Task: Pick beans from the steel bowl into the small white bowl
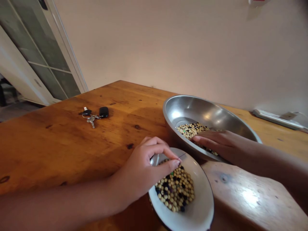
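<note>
My left hand (154,160) is over a small white bowl (202,195) with a dark rim, thumb and index fingertip pinched together. A thin dark line shows by the fingertips; whatever they hold is too small to name. Inside the bowl lie yellow soybean-like beans (176,192), mixed with black ones and a speck of green. My right hand (218,141) reaches over the near rim of a wide steel basin (216,112). Its fingers are stretched out and lie at a similar bean mix (192,129) on the basin's bottom; some fingertips are hidden.
Both vessels rest on a wooden table (115,138). Keys (91,119) with a black fob (103,112) lie at the left. A white power strip (276,118) lies along the wall (156,41) at the right. A glazed door (45,48) stands beyond the table.
</note>
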A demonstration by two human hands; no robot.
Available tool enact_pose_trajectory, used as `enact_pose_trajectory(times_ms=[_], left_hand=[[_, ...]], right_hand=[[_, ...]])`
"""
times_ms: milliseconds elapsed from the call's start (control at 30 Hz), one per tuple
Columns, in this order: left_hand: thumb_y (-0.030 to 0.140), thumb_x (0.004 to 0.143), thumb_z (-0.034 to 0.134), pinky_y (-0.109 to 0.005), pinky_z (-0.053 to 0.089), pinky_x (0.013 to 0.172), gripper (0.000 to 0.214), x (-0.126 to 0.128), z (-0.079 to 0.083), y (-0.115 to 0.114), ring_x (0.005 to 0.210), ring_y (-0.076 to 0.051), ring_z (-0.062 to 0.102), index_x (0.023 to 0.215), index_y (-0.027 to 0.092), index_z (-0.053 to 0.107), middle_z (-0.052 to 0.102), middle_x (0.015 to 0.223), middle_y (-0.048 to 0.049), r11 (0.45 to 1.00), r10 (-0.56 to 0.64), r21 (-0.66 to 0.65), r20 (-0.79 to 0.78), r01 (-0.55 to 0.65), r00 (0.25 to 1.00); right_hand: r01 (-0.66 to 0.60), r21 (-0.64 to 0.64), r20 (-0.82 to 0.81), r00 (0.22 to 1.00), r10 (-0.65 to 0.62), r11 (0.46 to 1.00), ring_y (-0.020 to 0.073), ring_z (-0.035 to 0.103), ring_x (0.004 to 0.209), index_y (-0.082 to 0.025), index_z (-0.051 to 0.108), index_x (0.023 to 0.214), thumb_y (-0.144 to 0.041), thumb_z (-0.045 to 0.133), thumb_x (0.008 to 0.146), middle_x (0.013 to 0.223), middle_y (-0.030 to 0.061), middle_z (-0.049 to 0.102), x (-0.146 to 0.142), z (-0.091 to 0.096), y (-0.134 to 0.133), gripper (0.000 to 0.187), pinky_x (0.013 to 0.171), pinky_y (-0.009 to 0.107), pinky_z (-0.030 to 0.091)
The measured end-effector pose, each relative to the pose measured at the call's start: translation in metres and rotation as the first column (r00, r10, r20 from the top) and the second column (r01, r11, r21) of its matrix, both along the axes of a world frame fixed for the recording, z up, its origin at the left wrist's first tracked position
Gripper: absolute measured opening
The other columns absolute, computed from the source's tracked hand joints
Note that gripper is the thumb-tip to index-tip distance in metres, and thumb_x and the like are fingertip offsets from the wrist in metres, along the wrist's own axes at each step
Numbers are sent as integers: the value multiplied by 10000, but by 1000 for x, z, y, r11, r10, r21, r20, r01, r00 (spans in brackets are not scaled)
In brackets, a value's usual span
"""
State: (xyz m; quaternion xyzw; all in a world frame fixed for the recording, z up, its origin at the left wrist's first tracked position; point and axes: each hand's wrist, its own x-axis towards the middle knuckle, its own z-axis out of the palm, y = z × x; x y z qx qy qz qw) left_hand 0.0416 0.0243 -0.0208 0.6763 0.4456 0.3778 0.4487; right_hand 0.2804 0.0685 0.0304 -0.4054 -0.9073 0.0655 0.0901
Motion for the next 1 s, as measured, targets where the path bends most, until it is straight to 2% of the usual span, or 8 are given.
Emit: enact_pose_trajectory(times_ms=[100, 267, 433, 533, 667, 767, 900, 1000], left_hand=[[352, 756, 651, -368, 366, 942, 133, 0, -1, 1, 961, -196, 531, 742, 228, 698, 603, 907, -17, 1000, -8, 1, -8, 8, 1000], [336, 762, 648, -371, 372, 934, 128, 2, 2, 0, 953, -199, 535, 743, 219, 697, 598, 889, -22, 1000, 0, -9, -20, 0, 1000], [329, 764, 651, -378, 374, 943, 117, 1, 3, 0, 962, -202, 537, 748, 223, 698, 601, 902, -22, 1000, -4, -18, -14, 3, 1000], [318, 768, 647, -375, 377, 944, 112, 1, 2, 1, 957, -197, 540, 737, 220, 692, 599, 901, -19, 1000, -5, -10, -9, 5, 1000], [316, 762, 648, -375, 377, 945, 115, 1, 1, 1, 950, -194, 541, 723, 215, 686, 596, 908, -19, 1000, -6, -4, -2, 6, 1000], [309, 763, 645, -375, 378, 944, 111, 2, 2, 1, 947, -192, 542, 728, 213, 688, 594, 911, -20, 1000, -2, -10, -4, 2, 1000], [318, 762, 645, -377, 385, 942, 120, 2, 2, 1, 946, -193, 545, 729, 212, 689, 597, 915, -23, 1000, 4, -8, -9, -4, 1000], [324, 762, 647, -372, 393, 936, 123, 2, 0, 2, 948, -194, 549, 736, 213, 692, 602, 929, -28, 1000, 6, 6, -9, -6, 1000]], right_hand=[[-72, -63, -1, 997, 72, 995, 203, 669, 810, -215, 701, 983, -391, 342, 946, 932, 86, 719, 3, -2, 3, 402, 721, 342, 528], [60, -243, -78, 994, -82, 968, 160, 672, 744, -255, 718, 872, -393, 511, 884, 857, 11, 734, -4, 2, 3, 249, 645, 263, 528], [132, -290, -256, 944, -209, 948, 165, 686, 770, -260, 727, 785, -314, 633, 812, 841, -1, 737, -11, 7, -1, 112, 735, 272, 539], [166, -339, -338, 897, -285, 926, 154, 679, 860, -271, 715, 840, -316, 664, 794, 890, 6, 736, -13, 8, -4, 82, 807, 248, 519], [156, -460, -413, 834, -366, 874, 149, 676, 951, -274, 657, 993, -318, 655, 807, 983, 27, 737, -12, 7, -4, 191, 810, 222, 538], [84, -489, -426, 845, -322, 868, 147, 660, 1011, -245, 627, 1031, -312, 610, 846, 1061, 48, 718, -10, 4, 1, 197, 858, 220, 534], [19, -491, -474, 833, -286, 871, 154, 657, 1015, -212, 628, 1018, -321, 628, 835, 1083, 75, 704, -12, 2, 3, 213, 862, 227, 542], [52, -501, -549, 752, -363, 864, 158, 687, 917, -208, 636, 911, -338, 691, 777, 971, 59, 731, -20, 5, -4, 195, 807, 242, 560]])
